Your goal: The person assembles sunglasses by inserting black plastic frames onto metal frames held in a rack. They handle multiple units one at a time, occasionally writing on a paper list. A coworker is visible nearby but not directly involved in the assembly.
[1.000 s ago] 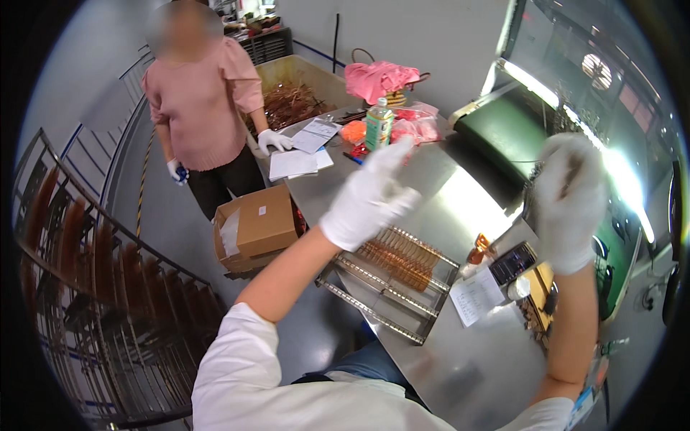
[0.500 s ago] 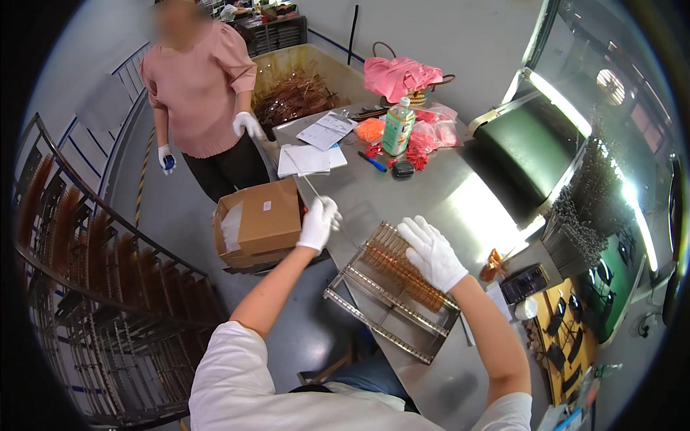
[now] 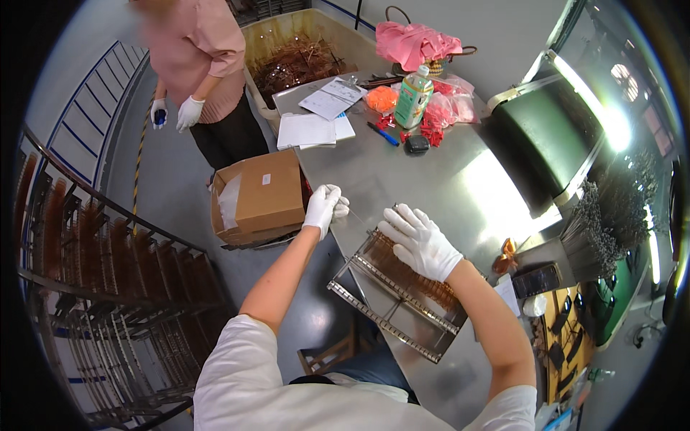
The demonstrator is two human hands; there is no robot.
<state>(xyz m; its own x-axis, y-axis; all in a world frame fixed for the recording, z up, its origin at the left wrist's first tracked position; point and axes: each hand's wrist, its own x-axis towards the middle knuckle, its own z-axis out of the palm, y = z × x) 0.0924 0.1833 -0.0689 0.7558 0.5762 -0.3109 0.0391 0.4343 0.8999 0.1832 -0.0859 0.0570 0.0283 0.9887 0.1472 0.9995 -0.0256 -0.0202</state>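
A metal rack (image 3: 384, 332) with notched bars lies at the table's near edge, its far part filled with a row of thin amber-brown pieces (image 3: 431, 287). My right hand (image 3: 419, 241), white-gloved, rests on that row with its fingers stretched and spread. To the left, just beyond the rack's far corner, my left hand (image 3: 325, 210) is closed in a pinch. From its fingers a thin rod (image 3: 359, 219) runs toward the rack's corner; it is faint, and its far end cannot be made out.
A cardboard box (image 3: 269, 194) stands left of the steel table (image 3: 402, 183). On the table are papers (image 3: 307, 131), a bottle (image 3: 414, 99), a blue pen (image 3: 383, 134) and a phone (image 3: 537, 280). A co-worker (image 3: 198, 65) stands behind the box. Tall racks (image 3: 108, 251) fill the left side.
My left hand has moved slightly right and the rod's angle has changed. My right hand has shifted toward the rack's far end, fingers more spread. The co-worker's hand has drawn back from the table.
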